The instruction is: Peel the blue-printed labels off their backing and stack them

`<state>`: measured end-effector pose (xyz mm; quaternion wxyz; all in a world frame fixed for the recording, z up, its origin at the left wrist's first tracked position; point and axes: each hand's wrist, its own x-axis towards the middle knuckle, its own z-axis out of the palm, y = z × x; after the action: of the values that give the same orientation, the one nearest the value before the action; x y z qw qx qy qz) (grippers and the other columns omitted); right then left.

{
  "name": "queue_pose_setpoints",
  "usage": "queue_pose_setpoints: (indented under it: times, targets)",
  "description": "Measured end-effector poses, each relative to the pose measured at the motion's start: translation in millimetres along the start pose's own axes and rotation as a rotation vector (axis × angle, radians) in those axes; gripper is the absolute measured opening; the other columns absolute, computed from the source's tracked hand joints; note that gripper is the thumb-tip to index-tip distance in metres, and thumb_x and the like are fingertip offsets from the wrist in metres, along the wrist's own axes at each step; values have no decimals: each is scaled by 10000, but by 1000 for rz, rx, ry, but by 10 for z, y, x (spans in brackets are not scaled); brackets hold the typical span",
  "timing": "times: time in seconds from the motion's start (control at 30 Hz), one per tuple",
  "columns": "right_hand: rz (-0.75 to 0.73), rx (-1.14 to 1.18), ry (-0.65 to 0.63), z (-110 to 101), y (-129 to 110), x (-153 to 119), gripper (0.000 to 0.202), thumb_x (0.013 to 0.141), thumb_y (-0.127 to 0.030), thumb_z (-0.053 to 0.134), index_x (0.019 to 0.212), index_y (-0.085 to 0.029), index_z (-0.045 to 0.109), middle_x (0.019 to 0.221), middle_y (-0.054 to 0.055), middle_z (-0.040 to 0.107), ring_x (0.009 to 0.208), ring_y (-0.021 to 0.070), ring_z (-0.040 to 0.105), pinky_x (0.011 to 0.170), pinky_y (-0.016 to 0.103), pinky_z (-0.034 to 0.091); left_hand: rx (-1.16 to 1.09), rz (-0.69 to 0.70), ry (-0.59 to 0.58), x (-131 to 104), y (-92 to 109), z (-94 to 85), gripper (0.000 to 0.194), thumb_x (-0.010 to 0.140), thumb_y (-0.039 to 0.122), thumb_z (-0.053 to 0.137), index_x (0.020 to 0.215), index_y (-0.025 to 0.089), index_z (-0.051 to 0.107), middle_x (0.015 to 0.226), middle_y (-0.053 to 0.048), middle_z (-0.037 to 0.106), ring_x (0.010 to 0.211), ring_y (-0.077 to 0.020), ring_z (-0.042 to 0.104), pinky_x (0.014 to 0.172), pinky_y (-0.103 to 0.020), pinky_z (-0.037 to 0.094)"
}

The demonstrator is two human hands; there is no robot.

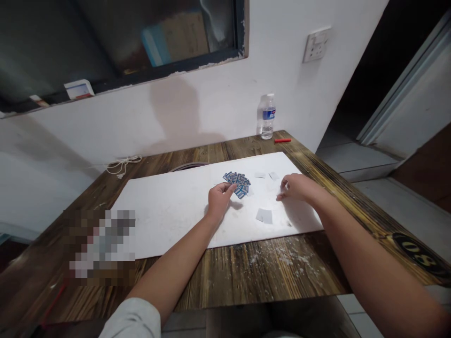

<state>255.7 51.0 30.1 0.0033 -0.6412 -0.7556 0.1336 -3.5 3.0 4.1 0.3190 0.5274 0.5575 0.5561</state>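
Observation:
My left hand is closed on a fan of small cards, blue with pale panels, pinched between thumb and fingers above a white board. To the right, my right hand hovers low over or rests on the board, its fingers bent and apart, with nothing visible between them. Close by it lie two small pale cards, apart from each other. Nearer to me, a pair of pale cards overlaps on the board. Fainter flat pieces lie partly behind the fan.
The board lies on a dark wooden table with white specks along its front. A water bottle and a red pen-like stick are at the back right. A white cable lies back left. A blurred patch hides the left front.

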Motion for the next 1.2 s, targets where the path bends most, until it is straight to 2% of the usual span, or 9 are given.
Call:
queue_pose_setpoints:
  times: [0.1, 0.33, 0.6, 0.8, 1.0, 1.2]
  targets:
    - [-31, -23, -13, -1, 13, -16, 495, 542, -398, 843, 968, -174, 727, 1001, 125, 703, 840, 253, 658, 650, 291, 462, 3, -10, 2, -4, 7, -1, 287, 689, 438, 724, 704, 152, 712, 674, -25, 671, 663, -171, 608, 663, -314, 497]
    - [-39, -8, -60, -28, -47, -65, 230, 622, -320, 791, 811, -196, 752, 896, 95, 731, 811, 242, 668, 642, 280, 456, 1, 5, -3, -5, 4, -4, 312, 671, 467, 730, 679, 156, 707, 662, -27, 660, 663, -179, 606, 662, -325, 517]
    - [-75, 29, -34, -43, -92, -114, 194, 635, -258, 763, 813, -195, 720, 867, 64, 725, 795, 218, 651, 607, 262, 423, 11, 7, -18, -13, 11, -8, 327, 676, 473, 725, 697, 147, 709, 695, -37, 676, 673, -179, 597, 720, -355, 526]
    - [-76, 85, -29, -24, -92, -112, 305, 631, -208, 751, 929, -218, 685, 839, 26, 709, 768, 194, 638, 586, 242, 403, 8, 1, -7, -16, 33, -4, 328, 651, 476, 739, 691, 151, 717, 693, -41, 681, 689, -192, 608, 735, -369, 533]
    - [-113, 89, -42, -38, -93, -123, 256, 658, -205, 728, 911, -227, 690, 845, 18, 700, 768, 189, 624, 598, 245, 395, 18, 8, -11, -19, 35, -3, 298, 669, 447, 737, 697, 150, 720, 697, -40, 685, 685, -185, 613, 724, -356, 536]
    - [-203, 57, -51, -36, -97, -130, 311, 729, -186, 629, 1033, -233, 669, 848, 35, 705, 749, 191, 624, 596, 254, 375, 51, 21, -30, -30, 49, -8, 279, 693, 424, 725, 699, 145, 714, 719, -46, 695, 710, -192, 622, 761, -370, 529]
